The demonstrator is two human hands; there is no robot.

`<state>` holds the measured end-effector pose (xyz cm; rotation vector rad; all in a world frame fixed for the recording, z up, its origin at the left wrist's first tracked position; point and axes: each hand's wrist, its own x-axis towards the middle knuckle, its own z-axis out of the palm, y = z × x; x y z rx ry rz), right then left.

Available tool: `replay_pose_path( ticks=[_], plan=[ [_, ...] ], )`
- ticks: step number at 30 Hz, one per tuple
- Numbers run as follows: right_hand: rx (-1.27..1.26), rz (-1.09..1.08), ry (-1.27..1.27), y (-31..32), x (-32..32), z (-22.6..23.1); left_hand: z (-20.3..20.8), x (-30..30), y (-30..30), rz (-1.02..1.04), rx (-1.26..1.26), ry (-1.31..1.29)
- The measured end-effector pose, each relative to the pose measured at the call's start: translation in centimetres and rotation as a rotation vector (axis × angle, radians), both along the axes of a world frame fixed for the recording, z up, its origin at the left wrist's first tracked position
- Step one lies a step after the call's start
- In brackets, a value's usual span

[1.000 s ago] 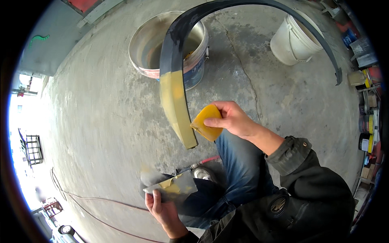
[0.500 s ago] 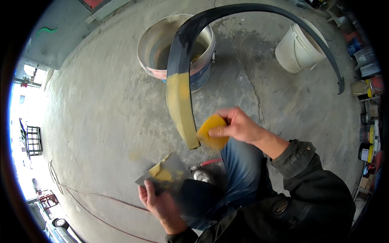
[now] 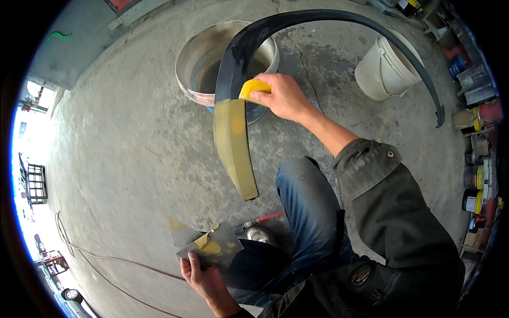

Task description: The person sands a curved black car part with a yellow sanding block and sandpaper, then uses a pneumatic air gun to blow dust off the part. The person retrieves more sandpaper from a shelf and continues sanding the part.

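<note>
A black curved strip, shaped like a wheel-arch trim [image 3: 297, 17], lies across two buckets. Its near end carries a coat of yellowish filler [image 3: 233, 143]. With fingers and thumb closed, my right hand [image 3: 283, 98] grips a yellow spreader [image 3: 251, 91], whose edge is at the strip where black meets filler; I cannot tell if it touches. Lower down, my left hand [image 3: 204, 278] pinches a flat grey mixing plate [image 3: 228, 254] by its near edge. Yellow putty [image 3: 207, 244] sits on that plate. Another grey sheet with a yellowish corner [image 3: 180, 233] shows partly behind it.
One large bucket [image 3: 183, 69] stands under the strip's left bend, a white bucket [image 3: 371, 74] under its right arm. A red hose [image 3: 132, 261] runs along the concrete floor. Shelves with cans [image 3: 472, 201] line the right side. My knee [image 3: 305, 180] is close below the strip.
My right hand has moved up and left with the spreader, from beside the strip's near end to the filler's upper border. The left hand and plate have dropped slightly.
</note>
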<state>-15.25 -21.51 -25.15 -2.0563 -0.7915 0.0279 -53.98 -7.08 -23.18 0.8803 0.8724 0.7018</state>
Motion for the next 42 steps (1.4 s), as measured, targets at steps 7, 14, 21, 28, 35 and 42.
replay_pose_path(
  ticks=[7,14,21,28,35,42],
  plan=[
    [-0.089,0.192,0.135,-0.9,-5.5,1.0,-0.7,-0.2,0.5,0.024,-0.024,0.004],
    [-0.156,0.402,0.282,-4.0,-13.8,0.9,-1.5,-0.5,0.8,0.046,-0.06,-0.01],
    [0.149,0.279,0.964,-5.1,-16.8,3.2,-1.1,-0.4,0.1,-0.214,-0.125,-0.036],
    [0.188,0.412,1.32,-5.0,-18.0,3.5,-1.5,1.0,-1.1,-0.146,-0.145,-0.075],
    [-0.029,0.192,0.683,-2.5,-9.1,5.4,-3.3,-1.0,2.3,0.035,-0.169,-0.186],
    [-0.394,0.133,0.005,3.8,1.7,5.2,-3.5,-0.7,2.3,0.051,-0.179,-0.255]
  ],
)
